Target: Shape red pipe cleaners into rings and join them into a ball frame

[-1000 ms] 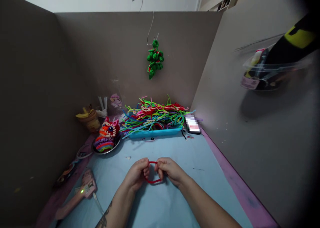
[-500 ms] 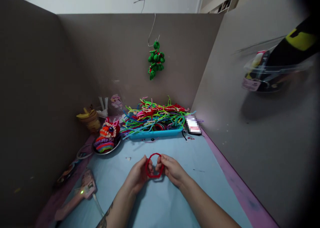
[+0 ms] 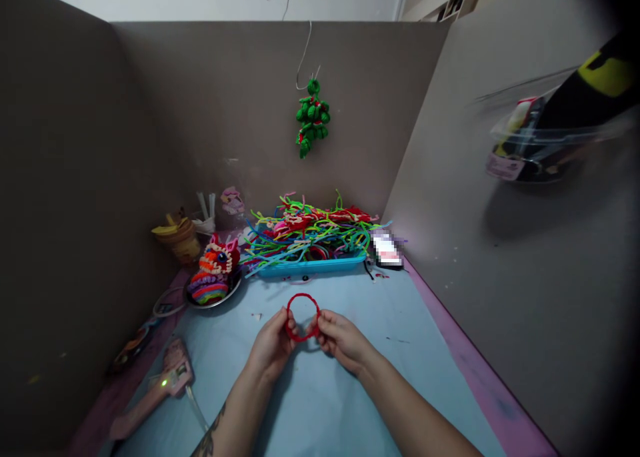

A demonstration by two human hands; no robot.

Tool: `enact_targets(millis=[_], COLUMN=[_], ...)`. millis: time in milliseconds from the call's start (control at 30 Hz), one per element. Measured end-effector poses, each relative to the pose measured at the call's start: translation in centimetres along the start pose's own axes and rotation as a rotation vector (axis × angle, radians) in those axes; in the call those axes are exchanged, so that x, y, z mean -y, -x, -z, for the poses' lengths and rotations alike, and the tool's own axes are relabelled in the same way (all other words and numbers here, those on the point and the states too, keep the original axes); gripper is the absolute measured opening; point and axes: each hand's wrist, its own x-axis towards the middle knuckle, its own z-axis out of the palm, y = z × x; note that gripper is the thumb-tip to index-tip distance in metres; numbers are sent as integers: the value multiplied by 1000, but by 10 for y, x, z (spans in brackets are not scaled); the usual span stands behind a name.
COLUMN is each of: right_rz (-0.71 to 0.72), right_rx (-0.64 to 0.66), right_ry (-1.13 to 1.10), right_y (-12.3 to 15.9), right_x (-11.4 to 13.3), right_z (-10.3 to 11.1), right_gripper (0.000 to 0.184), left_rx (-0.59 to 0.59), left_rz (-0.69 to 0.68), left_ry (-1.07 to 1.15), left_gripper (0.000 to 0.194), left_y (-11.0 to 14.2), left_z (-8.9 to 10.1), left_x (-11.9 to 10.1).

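Observation:
A red ring of pipe cleaner [image 3: 303, 295] is held up over the pale blue table cover [image 3: 330, 403]. My left hand [image 3: 273, 343] pinches its left side between thumb and fingers. On the opposite side, my right hand [image 3: 343, 337] grips the ring with thumb and fingertips. The loop looks nearly round, and the cover shows through its middle. Where the ring passes between the fingers, it is partly hidden.
Behind stands a blue tray [image 3: 315, 266] heaped with coloured pipe cleaners. A striped fuzzy figure [image 3: 213, 273] sits in a metal bowl [image 3: 213, 304] at left. A pink glue gun [image 3: 170, 380] lies front left, its light on. A phone [image 3: 387, 250] is right of the tray.
The red ring has moved slightly up and left and looks rounder than before. Both hands have kept their hold on its sides.

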Motion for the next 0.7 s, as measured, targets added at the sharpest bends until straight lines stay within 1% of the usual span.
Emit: enact_targets(millis=[133, 267, 367, 433, 467, 533, 633, 700], right_rz=[27, 33, 40, 52, 58, 71, 83, 78], right_rx=[-33, -28, -38, -46, -48, -57, -82, -86], right_ry=[-101, -197, -271, -322, -345, -386, -417, -407], right_y=[-1, -2, -5, -7, -7, -8, -8, -7], right_x=[1, 0, -2, -5, -6, -6, -6, -5], right_z=[0, 3, 6, 7, 7, 6, 5, 3], right_gripper=[36, 36, 35, 35, 34, 34, 34, 35], left_rx=[-26, 22, 114, 185, 203, 187, 133, 120], left_rz=[45, 66, 15, -23, -35, -52, -80, -92], left_ry=[42, 4, -88, -148, -168, -192, -217, -222], left_gripper=[28, 25, 20, 27, 31, 33, 30, 29], left_y=[4, 8, 10, 10, 10, 9, 8, 7], left_z=[-3, -4, -4, -4, -4, -4, -3, -3], left_x=[-2, 0, 5, 9, 11, 13, 15, 15])
